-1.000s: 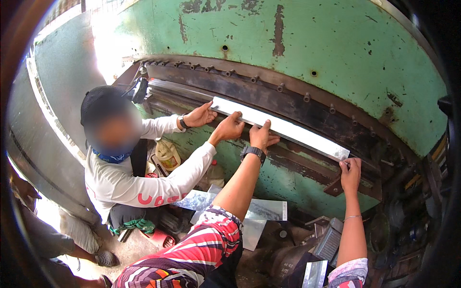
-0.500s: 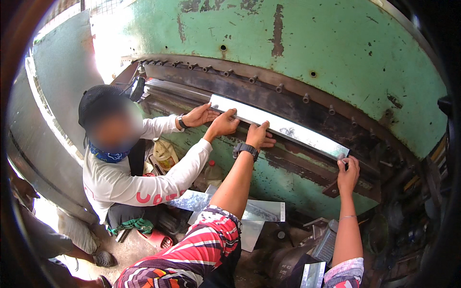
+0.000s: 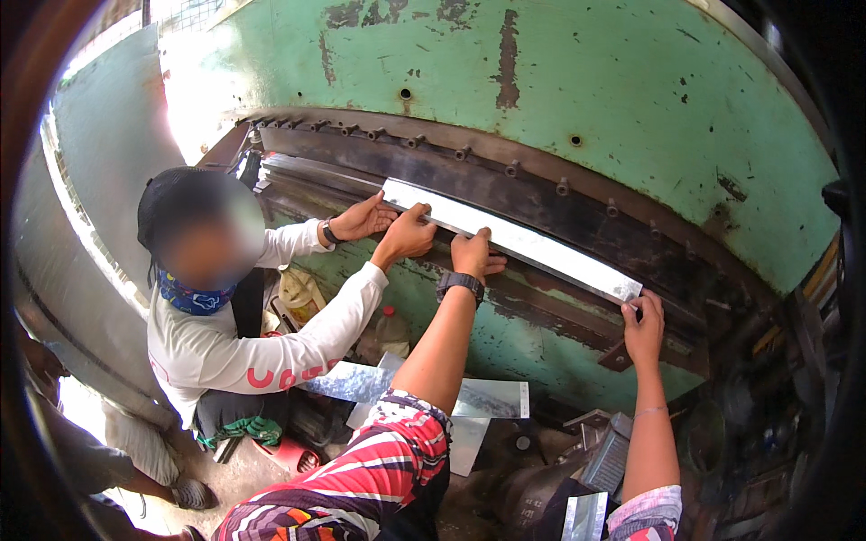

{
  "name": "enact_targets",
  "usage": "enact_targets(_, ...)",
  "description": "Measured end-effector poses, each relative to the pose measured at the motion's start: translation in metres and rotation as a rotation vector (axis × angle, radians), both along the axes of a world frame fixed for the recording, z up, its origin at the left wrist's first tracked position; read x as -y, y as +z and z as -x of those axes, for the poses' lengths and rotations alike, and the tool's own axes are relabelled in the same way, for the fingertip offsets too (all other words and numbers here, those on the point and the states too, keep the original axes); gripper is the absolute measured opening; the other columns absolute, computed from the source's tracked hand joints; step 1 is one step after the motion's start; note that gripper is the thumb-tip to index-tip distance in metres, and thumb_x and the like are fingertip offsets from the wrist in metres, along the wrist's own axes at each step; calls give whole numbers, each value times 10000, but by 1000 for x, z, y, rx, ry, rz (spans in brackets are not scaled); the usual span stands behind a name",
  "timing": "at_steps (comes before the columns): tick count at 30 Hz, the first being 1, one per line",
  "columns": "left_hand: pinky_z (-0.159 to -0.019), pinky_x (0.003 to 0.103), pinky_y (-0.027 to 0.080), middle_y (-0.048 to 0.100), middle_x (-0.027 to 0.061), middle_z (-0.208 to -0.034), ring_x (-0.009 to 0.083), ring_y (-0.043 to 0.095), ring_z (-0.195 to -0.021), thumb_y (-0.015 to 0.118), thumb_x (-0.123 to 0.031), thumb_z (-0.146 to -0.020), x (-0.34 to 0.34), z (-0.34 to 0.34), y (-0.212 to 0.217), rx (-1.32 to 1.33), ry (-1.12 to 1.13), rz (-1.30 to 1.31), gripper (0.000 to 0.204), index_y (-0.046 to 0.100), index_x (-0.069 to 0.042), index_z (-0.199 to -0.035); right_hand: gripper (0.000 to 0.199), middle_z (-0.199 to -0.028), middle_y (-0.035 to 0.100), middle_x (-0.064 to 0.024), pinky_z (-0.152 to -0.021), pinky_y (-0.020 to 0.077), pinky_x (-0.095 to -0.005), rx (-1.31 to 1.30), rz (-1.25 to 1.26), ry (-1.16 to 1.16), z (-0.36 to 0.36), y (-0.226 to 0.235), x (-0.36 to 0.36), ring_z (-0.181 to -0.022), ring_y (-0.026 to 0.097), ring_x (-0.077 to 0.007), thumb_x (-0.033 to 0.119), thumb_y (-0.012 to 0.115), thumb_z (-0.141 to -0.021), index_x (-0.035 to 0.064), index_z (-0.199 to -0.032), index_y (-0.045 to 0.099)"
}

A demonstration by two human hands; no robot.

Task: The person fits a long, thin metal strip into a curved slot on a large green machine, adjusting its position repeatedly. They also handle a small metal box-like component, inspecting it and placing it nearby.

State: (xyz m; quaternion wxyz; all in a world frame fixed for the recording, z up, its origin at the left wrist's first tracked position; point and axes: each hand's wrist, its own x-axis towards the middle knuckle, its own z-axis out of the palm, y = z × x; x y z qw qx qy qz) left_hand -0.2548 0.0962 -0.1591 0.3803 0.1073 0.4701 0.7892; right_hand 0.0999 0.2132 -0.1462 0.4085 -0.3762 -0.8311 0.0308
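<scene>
**Metal strip sitting in the press slot, four hands on it**

Since the earlier frame the left hand (image 3: pixel 473 253) is sliding slightly left along the metal strip (image 3: pixel 514 239), the strip shifting with it. Fingers are lying flat, pressing on the strip's near edge, not clenched. The right hand (image 3: pixel 644 325) is pinching the strip's right end, fingers curled on it. The strip is lying under the dark bolted bar (image 3: pixel 505 176) of the green machine (image 3: pixel 577 81). A seated co-worker's hands (image 3: pixel 388 225) are holding the left end. Cut sheet pieces (image 3: pixel 492 397) are lying below, by a yellow bottle (image 3: pixel 298 290).
</scene>
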Motion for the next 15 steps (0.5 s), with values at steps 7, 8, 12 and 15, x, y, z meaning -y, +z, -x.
enact_targets(7,-669,480,653,622,291,-1081,433,733,-831,744,-353,-924,-8,-18,-2,47,-56,-53,670,451,107,-1314,220,-1232,618,-201,-1026,449,-482,-5,-81,6,-7,-9,-17,-1210,570,-396,195,717,-902,31,-1036,655)
enact_targets(8,-708,488,652,615,296,-1100,436,728,-876,756,-361,-915,-9,-18,-2,1,-131,13,698,456,122,-1319,214,-1210,617,-195,-1020,453,-482,14,-141,-11,-6,-11,-17,-1201,569,-395,197,712,-904,40,-1036,653)
enact_targets(12,-658,436,668,638,314,-1100,402,741,-866,711,-240,-947,-4,-27,7,27,-145,26,525,504,128,-1259,188,-1208,599,-181,-978,476,-436,-60,-42,49,9,-1,-1,-1134,593,-382,120,742,-873,17,-991,639)
enact_targets(15,-651,420,667,643,292,-1039,380,743,-830,707,-222,-946,-10,-20,1,62,-147,-8,495,514,118,-1250,187,-1288,560,-170,-997,462,-454,-48,-51,35,8,2,6,-1182,567,-398,145,730,-899,51,-1040,649)
